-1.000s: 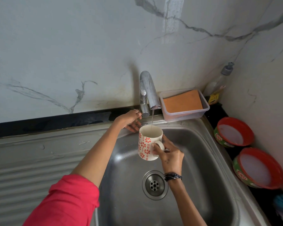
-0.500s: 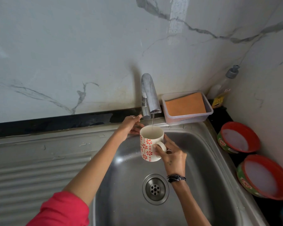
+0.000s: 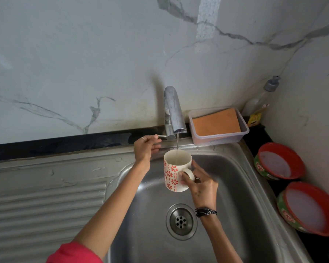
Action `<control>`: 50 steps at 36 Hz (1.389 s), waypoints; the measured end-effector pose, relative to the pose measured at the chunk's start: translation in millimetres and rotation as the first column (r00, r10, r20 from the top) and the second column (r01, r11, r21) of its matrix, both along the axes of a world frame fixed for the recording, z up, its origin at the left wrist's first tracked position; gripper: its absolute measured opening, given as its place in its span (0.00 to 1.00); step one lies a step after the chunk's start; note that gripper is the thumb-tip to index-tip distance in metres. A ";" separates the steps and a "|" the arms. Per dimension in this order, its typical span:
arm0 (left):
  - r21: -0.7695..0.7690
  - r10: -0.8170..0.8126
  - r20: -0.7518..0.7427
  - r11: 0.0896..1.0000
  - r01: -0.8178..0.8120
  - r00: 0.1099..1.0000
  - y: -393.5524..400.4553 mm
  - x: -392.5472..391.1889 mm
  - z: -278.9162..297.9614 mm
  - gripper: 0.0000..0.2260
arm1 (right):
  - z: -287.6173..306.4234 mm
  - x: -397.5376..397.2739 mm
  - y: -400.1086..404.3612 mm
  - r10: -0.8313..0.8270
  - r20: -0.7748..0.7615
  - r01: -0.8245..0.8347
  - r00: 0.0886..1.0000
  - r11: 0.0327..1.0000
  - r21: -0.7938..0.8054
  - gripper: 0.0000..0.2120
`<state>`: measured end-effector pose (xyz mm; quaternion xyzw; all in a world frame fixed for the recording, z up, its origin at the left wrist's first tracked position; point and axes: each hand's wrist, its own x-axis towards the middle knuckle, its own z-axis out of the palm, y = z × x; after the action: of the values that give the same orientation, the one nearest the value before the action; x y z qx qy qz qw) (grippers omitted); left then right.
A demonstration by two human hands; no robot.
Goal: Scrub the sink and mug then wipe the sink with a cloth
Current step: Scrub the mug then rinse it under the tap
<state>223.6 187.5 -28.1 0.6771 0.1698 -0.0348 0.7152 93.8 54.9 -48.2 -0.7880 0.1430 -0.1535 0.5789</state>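
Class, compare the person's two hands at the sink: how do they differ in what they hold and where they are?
The left hand pinches the tap lever at the sink's back rim; the right hand grips the mug by its handle over the basin. The left hand wears a ring; the right wrist wears a dark bracelet. Both are busy filling the mug from the tap.

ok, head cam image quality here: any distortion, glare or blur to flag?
Head view: wide-angle bending bows the black counter edge; soft glare on the sink wall; tap casts a faint shadow on the marble; mug and both hands, left hand, right hand, sharp; corners dim.
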 end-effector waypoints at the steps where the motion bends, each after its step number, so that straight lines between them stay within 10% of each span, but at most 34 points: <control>1: 0.035 0.005 0.032 0.999 -0.006 0.999 -1.4 0.6 2.0 0.04 | 0.5 0.2 0.1 -0.007 0.003 0.007 1.000 1.000 -0.001 0.13; 6: 0.266 -0.076 0.210 0.964 0.018 0.975 -14.2 2.9 22.7 0.07 | 4.9 2.5 -0.1 -0.016 0.002 0.016 1.000 1.000 -0.001 0.14; 12: 0.705 -0.316 0.296 0.709 0.017 0.901 -33.8 8.5 41.0 0.11 | 8.7 3.8 -1.5 -0.023 0.007 0.024 1.000 0.999 -0.033 0.15; 20: 0.606 -0.449 0.153 0.746 0.276 0.880 5.1 -8.8 15.2 0.15 | 21.0 4.3 -7.9 0.054 -0.213 -0.107 0.976 0.963 -0.246 0.14; 25: 0.794 -0.220 -0.007 0.592 0.139 0.975 75.1 -34.2 -29.2 0.30 | 47.5 26.8 17.2 0.176 -0.621 -0.585 0.764 0.595 -0.551 0.14; 30: 0.864 0.137 -0.129 0.501 0.043 0.982 123.5 -43.8 -44.6 0.33 | 63.9 48.1 70.9 0.289 -0.639 -0.697 0.713 0.394 -0.600 0.14; 41: 0.942 -0.164 -0.164 0.265 0.203 0.973 83.8 -38.6 -67.4 0.27 | 90.7 80.9 88.6 0.304 -0.468 -0.556 0.830 0.528 -0.642 0.12; 50: 0.938 -0.648 -0.062 0.221 0.265 0.759 44.6 -53.6 -89.2 0.33 | 70.0 39.5 22.8 0.098 -0.589 -0.474 0.802 0.703 -0.529 0.12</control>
<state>170.1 232.0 -117.3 0.9641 -0.1796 -0.0297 0.1934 133.3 77.7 21.8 -0.9622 0.1008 0.1207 0.2222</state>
